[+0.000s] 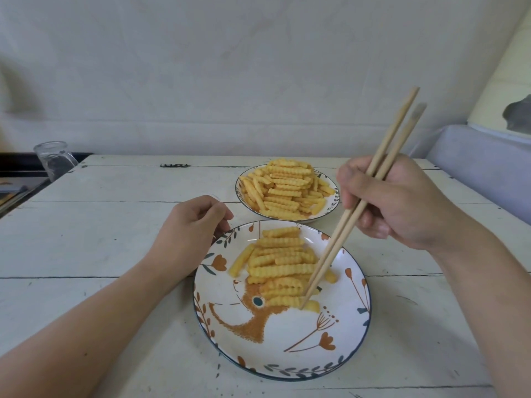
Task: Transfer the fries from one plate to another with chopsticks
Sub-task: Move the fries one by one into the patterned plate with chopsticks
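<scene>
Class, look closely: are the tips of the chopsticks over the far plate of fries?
No, the chopsticks in the right hand reach down to a fry on the near plate, not the far plate.

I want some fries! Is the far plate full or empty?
Full: the far plate holds a tall heap of fries covering nearly all of it.

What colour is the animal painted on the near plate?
Orange-brown, with a teal eye, on the near plate; the head view shows it.

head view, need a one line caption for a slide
Right hand lowers chopsticks onto fries on the near plate; left hand steadies its rim.
</scene>
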`<state>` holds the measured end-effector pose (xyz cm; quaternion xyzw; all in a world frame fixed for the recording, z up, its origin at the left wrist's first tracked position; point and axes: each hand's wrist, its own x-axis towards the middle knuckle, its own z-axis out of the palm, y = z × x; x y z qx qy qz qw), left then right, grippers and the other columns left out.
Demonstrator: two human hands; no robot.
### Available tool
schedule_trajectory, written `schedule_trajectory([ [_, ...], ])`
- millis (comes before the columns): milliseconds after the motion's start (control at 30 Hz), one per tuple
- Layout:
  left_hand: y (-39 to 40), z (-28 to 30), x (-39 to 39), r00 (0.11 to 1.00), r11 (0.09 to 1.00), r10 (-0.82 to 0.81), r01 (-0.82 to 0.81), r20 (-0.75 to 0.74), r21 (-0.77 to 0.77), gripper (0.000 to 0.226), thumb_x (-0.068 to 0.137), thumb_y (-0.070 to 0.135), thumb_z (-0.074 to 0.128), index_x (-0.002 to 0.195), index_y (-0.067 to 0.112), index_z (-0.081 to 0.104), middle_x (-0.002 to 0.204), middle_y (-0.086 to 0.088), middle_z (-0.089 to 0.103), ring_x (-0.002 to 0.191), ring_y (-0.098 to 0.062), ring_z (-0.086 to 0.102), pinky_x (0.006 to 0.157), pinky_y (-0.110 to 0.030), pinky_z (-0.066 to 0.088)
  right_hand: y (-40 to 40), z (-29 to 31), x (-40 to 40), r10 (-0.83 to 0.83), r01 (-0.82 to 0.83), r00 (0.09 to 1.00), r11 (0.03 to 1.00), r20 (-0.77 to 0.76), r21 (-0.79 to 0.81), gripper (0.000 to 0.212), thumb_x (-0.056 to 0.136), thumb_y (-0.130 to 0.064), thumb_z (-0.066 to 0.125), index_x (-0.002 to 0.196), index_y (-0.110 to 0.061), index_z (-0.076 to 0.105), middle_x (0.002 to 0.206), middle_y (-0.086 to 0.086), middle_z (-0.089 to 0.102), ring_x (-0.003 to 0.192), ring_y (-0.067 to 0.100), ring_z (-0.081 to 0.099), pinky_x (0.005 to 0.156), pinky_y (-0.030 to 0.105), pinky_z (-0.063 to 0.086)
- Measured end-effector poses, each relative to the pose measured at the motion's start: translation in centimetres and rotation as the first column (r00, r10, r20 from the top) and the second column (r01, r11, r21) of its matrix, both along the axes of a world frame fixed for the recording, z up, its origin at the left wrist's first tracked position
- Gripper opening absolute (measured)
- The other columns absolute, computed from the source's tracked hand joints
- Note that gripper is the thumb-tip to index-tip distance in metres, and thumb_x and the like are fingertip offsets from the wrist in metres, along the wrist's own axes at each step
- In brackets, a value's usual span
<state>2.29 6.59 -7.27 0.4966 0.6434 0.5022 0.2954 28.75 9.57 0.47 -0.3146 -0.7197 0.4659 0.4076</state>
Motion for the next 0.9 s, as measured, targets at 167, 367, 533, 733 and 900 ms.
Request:
schedule_trajectory([
  [167, 0.0, 0.0, 0.0, 1.000, 1.000, -0.001, 0.001, 0.008, -0.003, 0.028, 0.100, 0.020, 0.054, 0.080, 0.016, 0.074, 0.074, 0.001, 0.072, 0.069, -0.017, 0.061, 0.070, -0.038, 0.051, 0.5, 0.4, 0.7, -0.054, 0.055, 0.990, 0.998, -0.129, 0.009, 0.040, 0.079, -0.039, 0.070, 0.053, -0.011, 0.057, 0.042, 0.006, 0.034, 0.030, 0.011, 0.027, 0.040, 0.014, 0.022],
  [367, -0.1, 0.1, 0.0, 1.000, 1.000, 0.000, 0.000, 0.002, -0.005, 0.029, 0.100, 0.021, 0.054, 0.079, 0.016, 0.074, 0.073, 0.001, 0.071, 0.067, -0.016, 0.062, 0.070, -0.039, 0.053, 2.1, -0.2, 0.7, -0.255, 0.280, 0.880, 0.960, -0.401, 0.003, 0.044, 0.102, -0.031, 0.052, 0.062, -0.012, 0.059, 0.045, 0.006, 0.040, 0.032, 0.014, 0.025, 0.041, 0.019, 0.023],
  [533, -0.1, 0.1, 0.1, 1.000, 1.000, 0.006, -0.006, -0.006, -0.005, 0.028, 0.100, 0.020, 0.054, 0.081, 0.016, 0.074, 0.073, 0.002, 0.071, 0.066, -0.015, 0.062, 0.070, -0.038, 0.053, 3.2, -3.0, -0.4, -0.419, 0.459, 0.883, 0.865, -0.211, 0.204, 0.037, 0.106, -0.029, 0.047, 0.079, -0.012, 0.067, 0.058, 0.004, 0.056, 0.043, 0.016, 0.049, 0.043, 0.025, 0.042],
  [733, -0.1, 0.1, 0.1, 1.000, 1.000, 0.005, -0.005, -0.001, 0.005, 0.028, 0.100, 0.020, 0.054, 0.080, 0.016, 0.073, 0.074, 0.000, 0.071, 0.067, -0.015, 0.061, 0.069, -0.036, 0.051, 3.4, -4.5, -1.3, -0.392, 0.404, 0.914, 0.859, -0.105, 0.314, 0.033, 0.105, -0.032, 0.047, 0.087, -0.015, 0.068, 0.064, -0.003, 0.061, 0.051, 0.013, 0.055, 0.052, 0.028, 0.048],
  [900, -0.2, 0.1, 0.1, 1.000, 1.000, 0.002, -0.002, -0.002, 0.004, 0.029, 0.101, 0.020, 0.053, 0.081, 0.015, 0.073, 0.073, 0.002, 0.071, 0.067, -0.015, 0.062, 0.070, -0.037, 0.053, 3.5, -5.0, -1.6, -0.370, 0.356, 0.929, 0.869, -0.026, 0.343, 0.032, 0.105, -0.034, 0.046, 0.087, -0.018, 0.068, 0.064, 0.000, 0.059, 0.054, 0.013, 0.056, 0.056, 0.029, 0.048],
])
